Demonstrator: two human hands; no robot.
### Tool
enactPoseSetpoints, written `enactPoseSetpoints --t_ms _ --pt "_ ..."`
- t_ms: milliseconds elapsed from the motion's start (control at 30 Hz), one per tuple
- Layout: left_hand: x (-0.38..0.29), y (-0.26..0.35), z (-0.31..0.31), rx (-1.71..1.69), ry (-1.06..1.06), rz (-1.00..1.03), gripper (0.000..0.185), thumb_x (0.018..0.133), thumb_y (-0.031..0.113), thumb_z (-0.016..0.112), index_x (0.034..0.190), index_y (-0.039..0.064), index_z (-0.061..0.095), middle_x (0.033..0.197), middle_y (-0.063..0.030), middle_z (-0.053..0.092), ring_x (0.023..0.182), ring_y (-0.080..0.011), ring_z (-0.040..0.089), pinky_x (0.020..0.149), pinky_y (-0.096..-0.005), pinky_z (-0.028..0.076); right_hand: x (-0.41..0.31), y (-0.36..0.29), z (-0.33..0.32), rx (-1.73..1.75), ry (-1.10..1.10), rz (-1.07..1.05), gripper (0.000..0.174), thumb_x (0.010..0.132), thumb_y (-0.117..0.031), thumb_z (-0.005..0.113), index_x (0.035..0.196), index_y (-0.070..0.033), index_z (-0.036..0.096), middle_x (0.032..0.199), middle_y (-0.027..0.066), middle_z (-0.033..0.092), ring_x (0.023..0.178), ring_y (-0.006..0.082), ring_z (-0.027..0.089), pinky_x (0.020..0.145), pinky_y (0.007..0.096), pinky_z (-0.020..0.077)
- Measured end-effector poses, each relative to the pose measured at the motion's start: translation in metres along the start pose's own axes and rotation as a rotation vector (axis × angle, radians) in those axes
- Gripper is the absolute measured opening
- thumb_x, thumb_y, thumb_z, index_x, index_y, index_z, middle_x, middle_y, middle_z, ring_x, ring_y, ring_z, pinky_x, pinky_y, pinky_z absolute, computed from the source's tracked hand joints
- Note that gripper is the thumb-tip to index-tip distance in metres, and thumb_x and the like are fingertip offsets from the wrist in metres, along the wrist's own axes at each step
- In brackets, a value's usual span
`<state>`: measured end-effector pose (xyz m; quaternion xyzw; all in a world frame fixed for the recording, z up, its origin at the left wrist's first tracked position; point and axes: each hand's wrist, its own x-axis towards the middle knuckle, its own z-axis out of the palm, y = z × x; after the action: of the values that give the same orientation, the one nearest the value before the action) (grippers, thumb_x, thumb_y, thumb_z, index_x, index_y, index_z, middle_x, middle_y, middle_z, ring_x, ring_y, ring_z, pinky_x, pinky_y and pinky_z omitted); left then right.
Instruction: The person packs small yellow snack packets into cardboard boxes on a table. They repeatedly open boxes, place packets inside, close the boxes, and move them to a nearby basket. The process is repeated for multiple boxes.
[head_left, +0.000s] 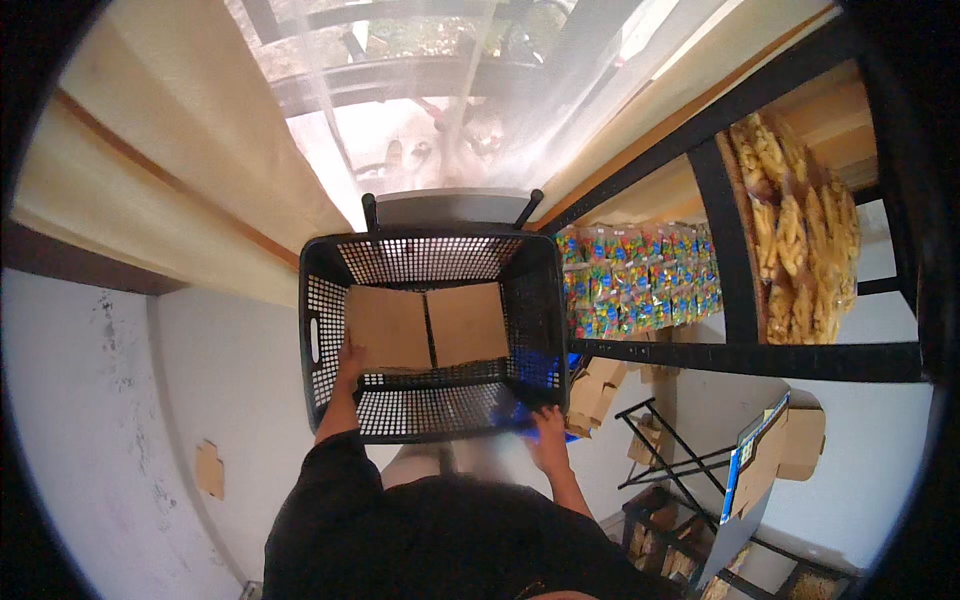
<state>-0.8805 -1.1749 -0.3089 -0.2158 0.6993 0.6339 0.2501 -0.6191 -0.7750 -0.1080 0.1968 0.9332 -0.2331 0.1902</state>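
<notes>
A black perforated plastic basket stands before me, on what looks like a chair with a grey backrest. Two flat brown cardboard pieces lie side by side inside it, with a dark gap between them. My left hand reaches into the basket at the lower left corner of the cardboard; whether its fingers grip the edge is unclear. My right hand is at the basket's near right corner, beside something blue, its fingers partly hidden and blurred.
On the right, a dark rack holds rows of colourful packets and bagged yellowish-brown goods. Cardboard boxes, a folding stand and a lower shelf stand below it. Curtains hang at a window; a cardboard piece lies at left.
</notes>
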Motion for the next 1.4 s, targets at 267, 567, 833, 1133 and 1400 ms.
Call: enactPoseSetpoints --t_ms 267,567,833,1133,1400 --pt "0.007 -0.05 0.007 0.039 0.334 0.108 0.065 0.097 0.028 0.069 0.148 -0.003 0.045 0.134 -0.0194 0.06 0.116 -0.0243 0.061 0.099 -0.0368 0.05 0.011 -0.008 0.016 0.008 0.05 0.006 0.056 0.077 -0.008 0.077 0.13 -0.007 0.061 0.144 0.0188 0.048 0.147 0.0416 0.026 0.12 0.0492 0.0301" --pt "-0.013 -0.049 -0.008 -0.314 0.225 -0.034 0.058 0.101 0.024 0.063 0.15 0.001 0.043 0.14 -0.0129 0.056 0.121 -0.0204 0.057 0.102 -0.0334 0.046 0.018 -0.009 0.021 -0.051 0.027 0.025 0.054 0.073 0.002 0.071 0.125 -0.01 0.065 0.142 0.0144 0.05 0.144 0.0413 0.03 0.118 0.048 0.0335" --pt "-0.006 -0.034 0.003 -0.327 0.206 0.075 0.055 0.105 0.028 0.058 0.15 0.0 0.044 0.141 -0.0126 0.057 0.12 -0.021 0.059 0.1 -0.033 0.048 0.02 -0.012 0.02 -0.011 0.048 0.055 0.053 0.072 0.003 0.07 0.124 -0.01 0.065 0.141 0.0144 0.051 0.143 0.0398 0.032 0.118 0.0466 0.0341" --pt "0.024 -0.045 0.049 -0.241 0.749 -0.213 0.077 0.097 0.032 0.067 0.151 -0.01 0.031 0.147 -0.0272 0.047 0.122 -0.0337 0.059 0.103 -0.0429 0.049 0.019 -0.007 0.027 -0.023 0.055 0.045 0.056 0.072 0.002 0.071 0.126 -0.01 0.063 0.141 0.0144 0.051 0.141 0.0402 0.034 0.118 0.0475 0.0327" --pt "-0.022 -0.078 0.158 -0.733 0.022 -0.735 0.086 0.097 0.038 0.063 0.159 0.006 0.011 0.162 -0.0241 0.006 0.145 -0.045 0.023 0.109 -0.0648 0.038 0.02 -0.004 0.029 -0.015 0.073 0.033 0.057 0.07 0.001 0.071 0.125 -0.011 0.063 0.14 0.0147 0.051 0.138 0.0407 0.037 0.117 0.0487 0.0332"
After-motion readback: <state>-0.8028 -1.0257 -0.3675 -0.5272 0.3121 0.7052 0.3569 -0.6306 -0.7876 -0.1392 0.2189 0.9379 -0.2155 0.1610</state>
